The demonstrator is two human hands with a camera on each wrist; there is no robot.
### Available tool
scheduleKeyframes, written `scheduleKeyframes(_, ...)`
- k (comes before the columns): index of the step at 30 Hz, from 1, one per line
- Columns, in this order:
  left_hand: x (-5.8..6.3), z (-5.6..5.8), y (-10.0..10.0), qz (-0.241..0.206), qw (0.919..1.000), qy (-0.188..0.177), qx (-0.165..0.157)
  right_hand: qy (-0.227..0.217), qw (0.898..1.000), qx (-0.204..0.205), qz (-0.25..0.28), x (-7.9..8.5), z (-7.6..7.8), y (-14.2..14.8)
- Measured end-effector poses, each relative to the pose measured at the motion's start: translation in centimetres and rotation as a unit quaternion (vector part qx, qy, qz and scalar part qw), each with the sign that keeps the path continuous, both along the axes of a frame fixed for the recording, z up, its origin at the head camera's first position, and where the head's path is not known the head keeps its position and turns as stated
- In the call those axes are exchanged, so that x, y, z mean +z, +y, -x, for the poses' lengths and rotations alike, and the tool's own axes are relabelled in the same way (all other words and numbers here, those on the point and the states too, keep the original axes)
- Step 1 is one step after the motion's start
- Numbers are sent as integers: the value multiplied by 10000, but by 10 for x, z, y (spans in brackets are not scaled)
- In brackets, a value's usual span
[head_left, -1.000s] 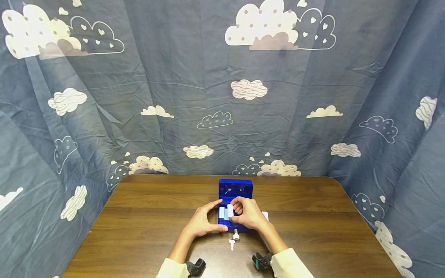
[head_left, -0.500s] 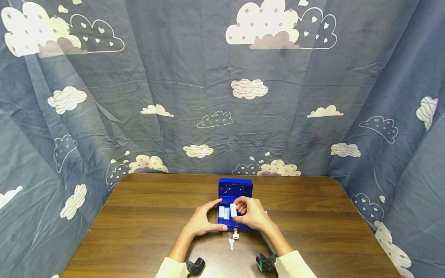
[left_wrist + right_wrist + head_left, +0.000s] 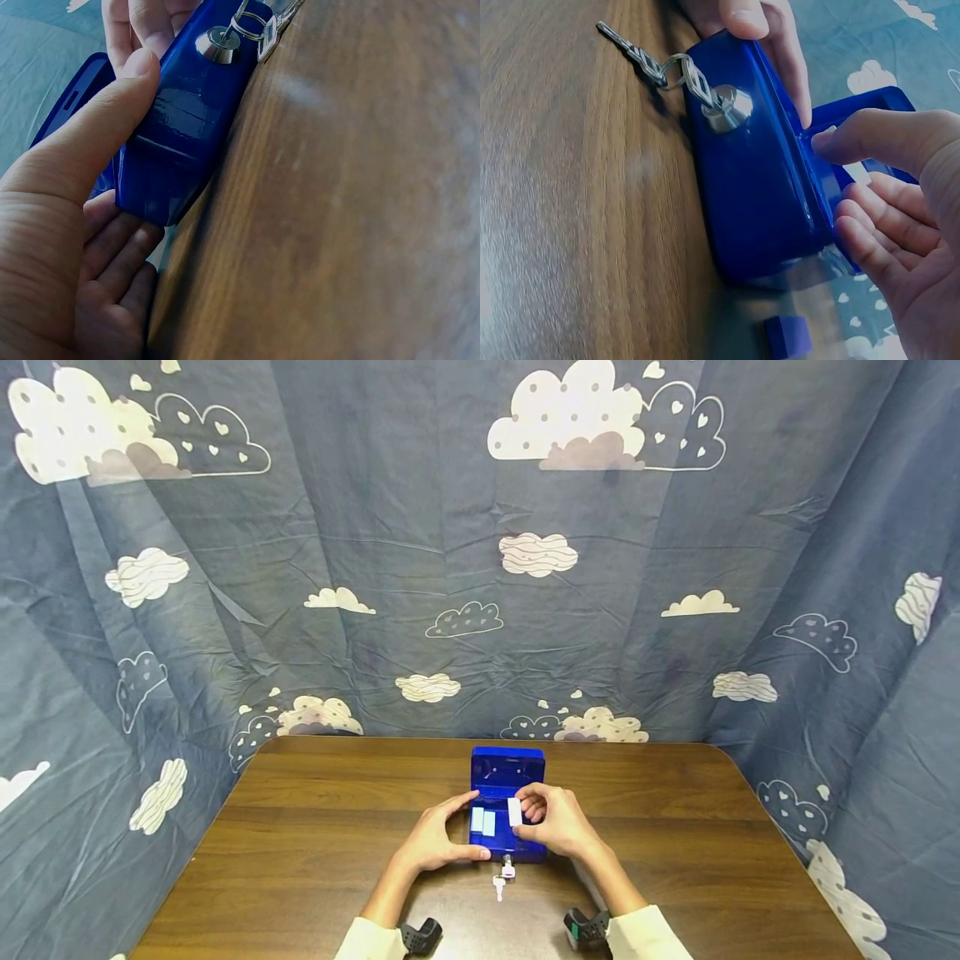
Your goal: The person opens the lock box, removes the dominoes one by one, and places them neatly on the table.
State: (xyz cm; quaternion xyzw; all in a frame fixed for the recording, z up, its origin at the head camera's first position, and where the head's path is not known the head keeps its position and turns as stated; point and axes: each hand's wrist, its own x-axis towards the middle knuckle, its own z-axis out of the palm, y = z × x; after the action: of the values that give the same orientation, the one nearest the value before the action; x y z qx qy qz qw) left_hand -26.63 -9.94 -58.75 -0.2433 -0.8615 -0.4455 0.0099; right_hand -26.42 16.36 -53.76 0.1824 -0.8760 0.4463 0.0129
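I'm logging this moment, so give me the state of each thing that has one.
Blue box: open, lid up
First key: in the lock
Second key: out of the lock
White block: pinched by the right hand
Two pale blocks: inside the box, side by side
Loose block: outside the box
Left hand: holding the box

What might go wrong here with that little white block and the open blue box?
The right hand only pinches the white block, so it might slip and drop. The raised lid could perhaps tip down onto that hand. The keys jut from the front of the blue box, so a passing hand might snag them.
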Motion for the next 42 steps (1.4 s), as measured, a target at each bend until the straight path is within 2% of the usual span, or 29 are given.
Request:
scheduleKeyframes(10,1,-1,0,-64,9999,-92,1,-39,9998,-111,143,3,0,15)
scheduleKeyframes(16,2,-1,0,-90,9999,-120,38,106,9995,-128,256,7,-1,25)
scheduleKeyframes(42,2,-1,1,10,10000,-58,2,69,9982,-557,204,0,-5,74)
